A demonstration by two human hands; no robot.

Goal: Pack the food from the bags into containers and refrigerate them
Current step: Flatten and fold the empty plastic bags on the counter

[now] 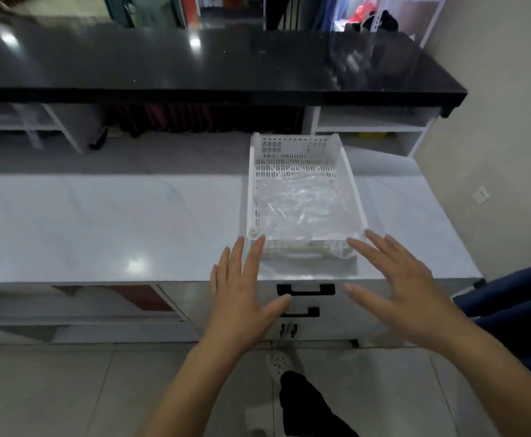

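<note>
From the head camera I see both forearms reaching forward and slightly up over the front edge of the white desk (100,222), palms down, backs of the hands toward me. The left hand (245,288) has its fingers straight and a little spread, thumb angled out to the right; its fingertips (259,242) lie at the near left corner of the white basket (253,190), though I cannot tell whether they touch it. The right hand (393,285) mirrors it: fingers straight and fanned, pointing up and left toward the near right corner, thumb stretched out to the left. Neither grip has hold of anything; both are flat and fully spread.

The basket is a shallow perforated plastic tray standing on the desk near its front edge, right of centre. Inside it lies crumpled clear plastic (298,200) (bags, as far as I can make out; their contents are not readable).

Below the desk edge, between my hands, are drawer fronts with black handles (305,290). A raised black counter (194,64) runs behind the desk. On the tiled floor I see one leg in dark trousers and a white perforated shoe (278,364).
</note>
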